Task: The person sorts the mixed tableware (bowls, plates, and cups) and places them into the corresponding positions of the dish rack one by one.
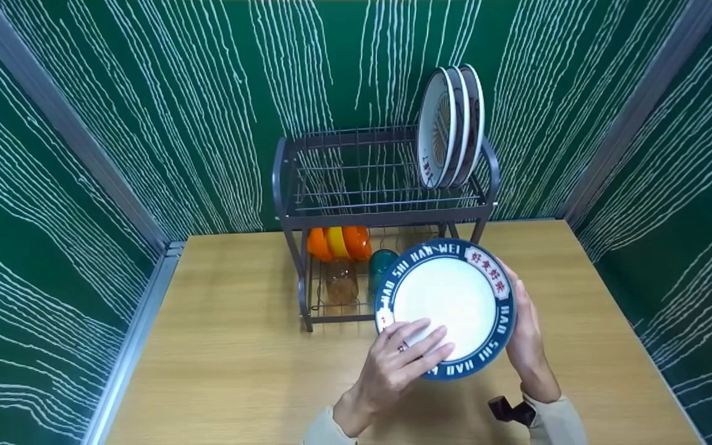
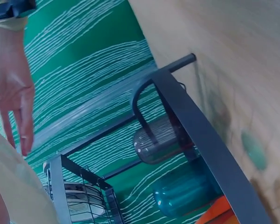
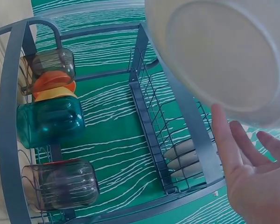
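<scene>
A plate (image 1: pixel 445 303) with a white centre and a dark blue lettered rim is held up in front of the rack, its face tilted toward the head camera. My left hand (image 1: pixel 387 371) grips its lower left edge, with the fingers spread over the front; the thumb is hidden in the head view. Along the right edge, my right hand (image 1: pixel 526 340) is partly behind the plate. In the right wrist view, that hand's extended fingers (image 3: pixel 224 140) lie by the plate's pale underside (image 3: pixel 219 56), the index fingertip seeming to touch it.
A dark two-tier metal dish rack (image 1: pixel 387 216) stands at the back of the wooden table (image 1: pixel 220 346). Three plates (image 1: pixel 439 130) stand upright at its upper right. Below are orange and yellow dishes (image 1: pixel 336 242), an amber glass (image 1: pixel 342 284) and a teal glass (image 1: pixel 382 266). Green walls surround the table.
</scene>
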`<act>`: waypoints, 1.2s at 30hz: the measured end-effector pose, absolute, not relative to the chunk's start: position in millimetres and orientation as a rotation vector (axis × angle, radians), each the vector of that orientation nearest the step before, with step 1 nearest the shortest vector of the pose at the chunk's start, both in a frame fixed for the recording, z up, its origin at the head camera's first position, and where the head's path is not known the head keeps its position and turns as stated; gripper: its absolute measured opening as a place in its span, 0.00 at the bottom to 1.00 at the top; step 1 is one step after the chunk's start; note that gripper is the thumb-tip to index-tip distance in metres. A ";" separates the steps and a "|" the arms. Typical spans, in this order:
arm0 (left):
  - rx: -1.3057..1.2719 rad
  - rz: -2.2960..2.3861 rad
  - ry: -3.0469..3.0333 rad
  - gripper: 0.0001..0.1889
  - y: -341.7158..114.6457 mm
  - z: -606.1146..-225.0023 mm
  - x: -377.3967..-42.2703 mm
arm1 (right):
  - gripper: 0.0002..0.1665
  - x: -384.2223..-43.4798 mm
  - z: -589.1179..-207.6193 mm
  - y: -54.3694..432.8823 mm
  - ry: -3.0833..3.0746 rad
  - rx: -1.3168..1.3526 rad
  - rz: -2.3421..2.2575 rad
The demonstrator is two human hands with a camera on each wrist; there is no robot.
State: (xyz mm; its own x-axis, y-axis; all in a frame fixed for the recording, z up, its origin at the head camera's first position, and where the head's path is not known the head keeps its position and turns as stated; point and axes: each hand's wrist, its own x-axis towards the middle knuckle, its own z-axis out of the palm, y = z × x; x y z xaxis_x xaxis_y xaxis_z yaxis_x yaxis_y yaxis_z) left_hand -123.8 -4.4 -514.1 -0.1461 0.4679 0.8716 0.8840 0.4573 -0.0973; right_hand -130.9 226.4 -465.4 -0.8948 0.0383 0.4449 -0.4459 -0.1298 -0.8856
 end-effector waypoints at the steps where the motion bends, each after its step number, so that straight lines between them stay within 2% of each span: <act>1: -1.145 -0.586 -1.765 0.14 -3.5 -513.3 -125.1 | 0.33 -133.3 -466.5 226.7 -1.820 0.448 2.089; 12: -1.054 -0.864 -1.721 0.16 1.4 -496.6 -122.0 | 0.33 -165.4 -482.8 234.6 -1.908 0.193 2.037; 21: -0.969 -1.246 -1.669 0.19 7.0 -475.1 -117.6 | 0.36 -205.7 -502.9 239.4 -1.987 0.114 1.978; 31: -0.881 -1.569 -1.594 0.30 11.2 -449.1 -122.6 | 0.38 -237.6 -517.0 238.1 -2.085 0.069 1.969; 36: -0.752 -1.734 -1.560 0.25 16.3 -435.1 -128.6 | 0.37 -245.5 -520.7 236.3 -2.130 0.065 1.977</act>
